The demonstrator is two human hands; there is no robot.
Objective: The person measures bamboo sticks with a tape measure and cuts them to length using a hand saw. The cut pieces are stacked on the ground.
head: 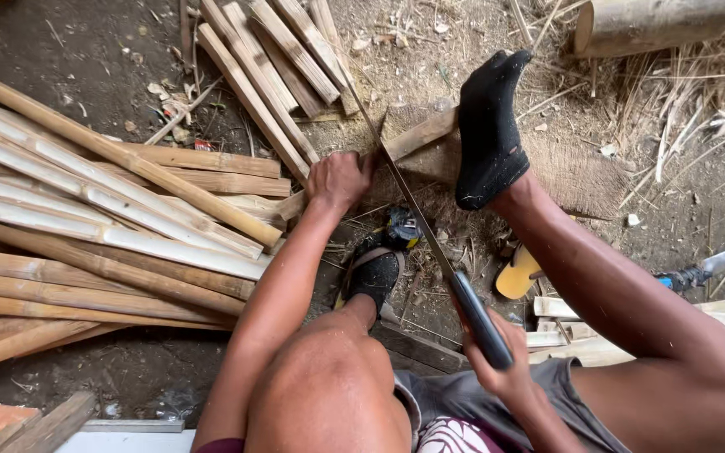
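My left hand (339, 180) grips a thin bamboo strip (417, 134) that lies across a worn wooden block (564, 172) on the ground. My right hand (505, 369) is closed around the dark handle of a long narrow saw (404, 197), whose blade crosses the strip just right of my left hand. My right foot in a black sock (488, 134) presses on the strip's far end. My left foot in a black sock (375, 273) rests in a sandal below the strip.
A stack of split bamboo slats (102, 226) lies at the left, more slats (274, 59) at the top. A thick bamboo log (656, 25) lies top right. A yellow sandal (518, 273), cut offcuts (564, 327) and a blue-handled tool (715, 264) sit at the right.
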